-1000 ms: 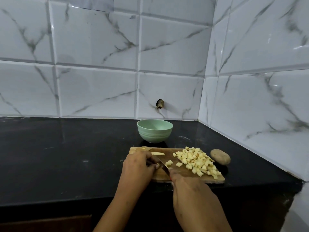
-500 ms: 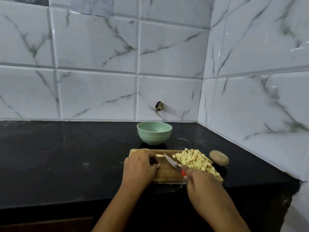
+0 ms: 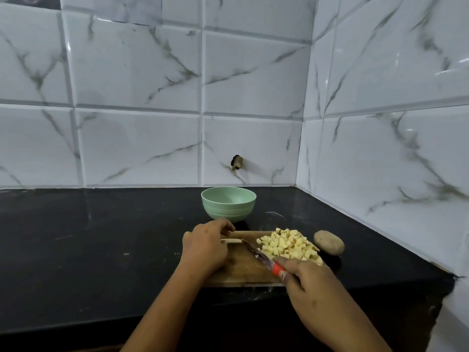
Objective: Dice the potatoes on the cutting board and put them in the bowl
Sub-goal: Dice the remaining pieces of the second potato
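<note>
Dicing midway; diced pile (image 3: 286,243) lying on cutting board (image 3: 241,271), bowl (image 3: 228,203) empty.
Right hand (image 3: 312,288) gripping knife (image 3: 256,252), left hand (image 3: 205,246) pinching strip (image 3: 232,240), whole potato (image 3: 329,242) waiting.

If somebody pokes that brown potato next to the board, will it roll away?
Probably a little. The whole potato looks rounded and oval, so it would likely wobble or roll sideways rather than far. It lies on the smooth, shiny black counter, so it may slide too. It seems solid, so it should stay stiff when lifted.
</note>
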